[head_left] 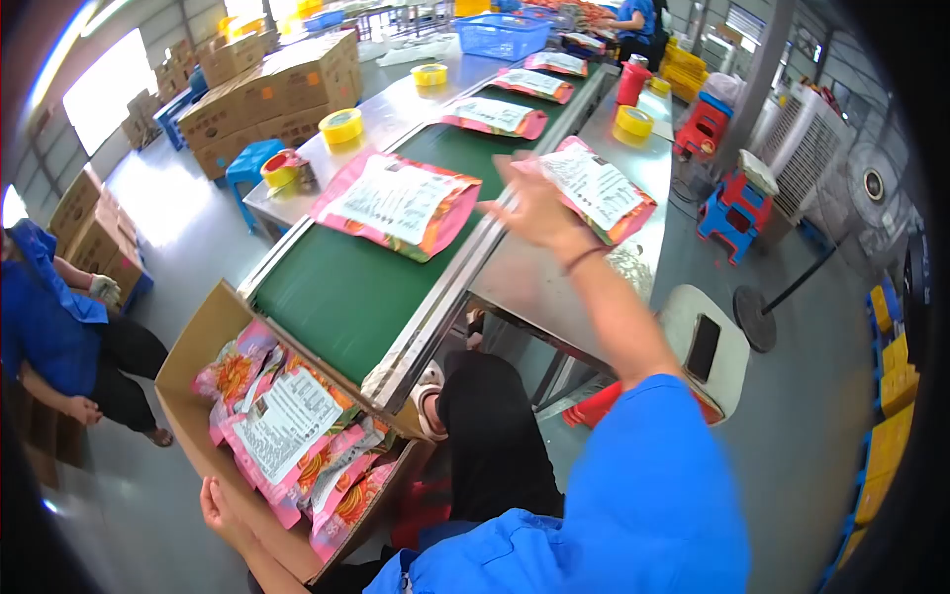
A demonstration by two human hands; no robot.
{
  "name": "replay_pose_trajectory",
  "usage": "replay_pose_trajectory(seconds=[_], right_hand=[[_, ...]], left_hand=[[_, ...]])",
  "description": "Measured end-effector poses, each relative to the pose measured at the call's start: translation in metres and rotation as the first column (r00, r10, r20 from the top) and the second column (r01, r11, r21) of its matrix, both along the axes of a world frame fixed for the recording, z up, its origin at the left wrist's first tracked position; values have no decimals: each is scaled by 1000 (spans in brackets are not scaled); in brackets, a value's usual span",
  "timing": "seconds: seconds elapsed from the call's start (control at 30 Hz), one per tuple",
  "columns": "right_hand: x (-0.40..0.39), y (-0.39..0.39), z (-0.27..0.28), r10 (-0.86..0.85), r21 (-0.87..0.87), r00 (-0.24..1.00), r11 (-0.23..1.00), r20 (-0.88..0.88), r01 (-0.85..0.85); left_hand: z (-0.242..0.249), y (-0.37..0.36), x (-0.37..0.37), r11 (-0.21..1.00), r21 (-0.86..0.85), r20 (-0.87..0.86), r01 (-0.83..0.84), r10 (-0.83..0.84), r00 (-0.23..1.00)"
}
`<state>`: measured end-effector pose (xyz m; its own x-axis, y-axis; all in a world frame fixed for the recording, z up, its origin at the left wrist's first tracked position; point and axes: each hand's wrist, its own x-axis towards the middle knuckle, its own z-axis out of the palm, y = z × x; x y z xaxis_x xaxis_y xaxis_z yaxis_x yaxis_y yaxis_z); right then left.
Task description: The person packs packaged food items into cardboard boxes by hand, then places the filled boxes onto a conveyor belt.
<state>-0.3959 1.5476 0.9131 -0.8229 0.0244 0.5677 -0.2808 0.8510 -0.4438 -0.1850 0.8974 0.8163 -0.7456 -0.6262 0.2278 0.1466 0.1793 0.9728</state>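
My left hand (226,511) is at the near side of an open cardboard box (188,396), its fingers curled at the box's edge. Inside the box lie several pink pouches (287,421) with white printed labels. My right hand (539,210), smeared by motion, reaches over the rail of the green conveyor belt (332,292) with fingers apart and nothing visibly in them. Close to its fingers, a pink pouch (599,188) lies on the metal side table. Another pink pouch (401,203) rests on the belt to the left of this hand.
More pouches (495,117) lie farther up the belt. Tape rolls (341,127) and a red bottle (633,79) stand on the metal tables. A person in blue (49,307) is at left. A chair with a phone (704,346) and a fan (873,185) are at right.
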Motion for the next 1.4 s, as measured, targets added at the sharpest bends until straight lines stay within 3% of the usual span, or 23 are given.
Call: replay_pose_trajectory(seconds=[0.03, 0.13, 0.17, 0.23, 0.37, 0.4, 0.43, 0.47, 0.53, 0.6, 0.63, 0.67, 0.7, 0.77, 0.83, 0.9, 0.97, 1.0, 1.03, 1.1, 1.23, 1.33, 1.4], right_hand=[[-15, -37, 3, 26, 235, 949, 971, -313, 51], [-18, -151, 15, 76, 394, 995, 914, 69, -98], [-19, -176, 25, 4, 466, 956, 873, 295, -147], [-38, -199, 14, -150, 485, 847, 863, 510, -140], [-52, -218, 8, -215, 517, 902, 856, 375, -11], [-52, -206, 13, -67, 434, 914, 892, 400, -125], [-44, -193, 24, 81, 348, 907, 906, 413, -239], [-30, -179, 43, 91, 349, 945, 914, 316, -205], [-10, -141, 71, 166, 143, 969, 971, 182, -193], [12, -97, 87, 127, 44, 991, 991, 38, -128], [41, -84, 107, 80, 40, 996, 996, -24, -79], [74, -75, 126, 3, -49, 996, 999, 88, 2], [106, -70, 143, -63, -131, 978, 987, 199, 90], [133, -35, 113, -49, 141, 986, 987, -157, 72], [150, -5, 51, -252, 255, 965, 931, -73, 262], [164, 25, -23, -333, 425, 918, 878, 217, 218], [178, 9, -45, -416, 580, 883, 783, 218, 225], [175, 11, -40, -472, 579, 805, 789, 359, 204], [165, 4, -25, -436, 439, 789, 866, 432, 238], [132, -12, -11, -254, 251, 939, 948, 232, 194], [24, -78, -4, -54, 316, 996, 948, 65, 31], [-23, -141, -4, -68, 333, 996, 942, 57, 45], [-55, -163, -15, -258, 475, 939, 871, 228, 124]], left_hand=[[-1, -3, 0, 1000, 20, 12, -6, 6, 1000], [1, 0, -2, 997, -76, 64, 15, -10, 998], [5, 3, 1, 992, -123, 132, 28, -12, 991], [3, 7, 3, 982, -185, 135, 27, -2, 991], [-2, 1, 1, 950, -311, 143, 11, 35, 989], [-6, 0, 0, 955, -298, 136, 11, 31, 990], [-8, -5, -1, 961, -274, 90, -29, 56, 994], [-11, -9, -2, 967, -246, 44, -65, 78, 996], [-14, -25, 2, 977, -176, 16, -119, 124, 992], [-36, -60, 9, 991, 105, -22, -79, 82, 996], [-32, -65, 14, 987, 73, 78, -142, 136, 988], [-25, -73, 24, 979, 25, 184, -204, 196, 963], [-18, -76, 32, 950, 157, 297, -271, 216, 930], [-13, -90, 42, 898, 288, 410, -334, 199, 890], [-27, -109, 40, 719, 665, 238, -204, 54, 970], [-10, -92, 41, 732, 663, 214, -155, 13, 977], [7, -71, 41, 787, 603, 216, -135, 1, 976], [13, -63, 43, 806, 580, 210, -120, -6, 978], [19, -56, 45, 822, 559, 203, -110, -7, 979], [30, -46, 45, 849, 521, 198, -92, -15, 980], [48, -32, 51, 877, 477, 183, -58, -34, 983], [58, -44, 61, 884, 445, 200, -144, 59, 978], [66, -58, 78, 872, 439, 194, -216, 143, 971]])
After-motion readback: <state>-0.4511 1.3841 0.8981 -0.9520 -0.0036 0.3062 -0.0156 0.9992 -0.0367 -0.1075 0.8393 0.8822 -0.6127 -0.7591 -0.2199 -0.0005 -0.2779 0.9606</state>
